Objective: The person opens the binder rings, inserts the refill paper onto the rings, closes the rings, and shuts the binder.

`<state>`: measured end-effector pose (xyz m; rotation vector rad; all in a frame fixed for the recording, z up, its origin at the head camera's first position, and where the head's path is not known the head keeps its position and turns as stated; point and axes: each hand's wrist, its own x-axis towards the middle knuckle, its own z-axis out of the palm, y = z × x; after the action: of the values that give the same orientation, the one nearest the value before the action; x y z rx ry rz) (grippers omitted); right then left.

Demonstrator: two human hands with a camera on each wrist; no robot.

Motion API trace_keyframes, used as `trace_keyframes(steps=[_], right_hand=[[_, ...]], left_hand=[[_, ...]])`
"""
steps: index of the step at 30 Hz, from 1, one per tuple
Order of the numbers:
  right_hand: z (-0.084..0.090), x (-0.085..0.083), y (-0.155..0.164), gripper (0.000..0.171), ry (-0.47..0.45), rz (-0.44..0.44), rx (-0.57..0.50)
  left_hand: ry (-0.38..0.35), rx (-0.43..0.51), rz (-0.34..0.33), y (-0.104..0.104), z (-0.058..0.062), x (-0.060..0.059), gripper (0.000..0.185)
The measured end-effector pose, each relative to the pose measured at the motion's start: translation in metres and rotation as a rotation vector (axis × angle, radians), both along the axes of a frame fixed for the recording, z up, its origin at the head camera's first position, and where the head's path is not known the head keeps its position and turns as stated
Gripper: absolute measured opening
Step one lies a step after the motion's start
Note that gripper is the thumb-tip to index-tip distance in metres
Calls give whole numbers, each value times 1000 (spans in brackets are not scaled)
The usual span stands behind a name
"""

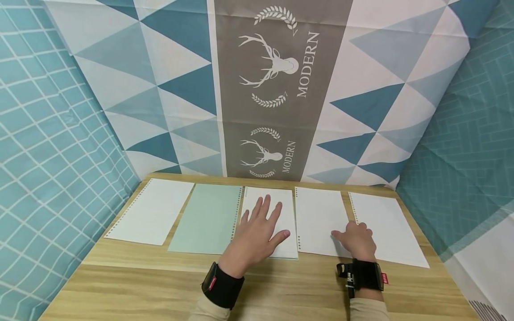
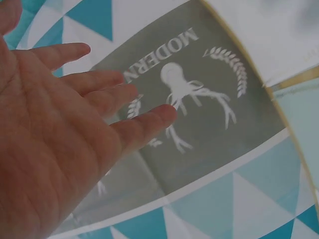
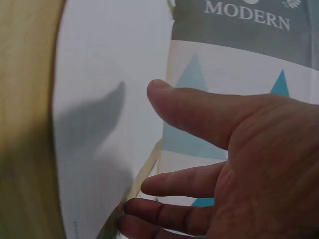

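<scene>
Several loose-leaf sheets with punched edges lie in a row. My left hand (image 1: 257, 234), fingers spread and holding nothing, is above the middle white sheet (image 1: 287, 218), partly covering it. A green edge peeks out below that sheet. In the left wrist view the left palm (image 2: 55, 134) faces the camera, bare. My right hand (image 1: 356, 240) hovers near the gap between a white sheet (image 1: 321, 214) and the far-right white sheet (image 1: 389, 232). The right wrist view shows its thumb (image 3: 192, 107) apart from loosely extended fingers, with nothing between them and a shadow on the paper.
A pale green sheet (image 1: 205, 218) and another white sheet (image 1: 156, 211) lie to the left. Under them is a wooden table (image 1: 152, 285). Patterned cloth (image 1: 180, 89) hangs behind, with blue tiled cloth (image 1: 52, 133) at left and teal cloth (image 1: 474, 133) at right.
</scene>
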<state>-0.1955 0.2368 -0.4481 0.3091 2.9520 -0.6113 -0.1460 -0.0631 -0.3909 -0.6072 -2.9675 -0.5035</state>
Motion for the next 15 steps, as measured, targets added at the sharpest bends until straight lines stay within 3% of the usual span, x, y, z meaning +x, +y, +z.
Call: trace_keyframes(steps=[8, 15], right_hand=[[-7, 1, 1, 48, 20, -41, -17], [-10, -2, 3, 47, 31, -63, -68]], left_hand=[[-33, -27, -1, 6, -18, -8, 72], [-49, -39, -2, 9, -24, -10, 73]])
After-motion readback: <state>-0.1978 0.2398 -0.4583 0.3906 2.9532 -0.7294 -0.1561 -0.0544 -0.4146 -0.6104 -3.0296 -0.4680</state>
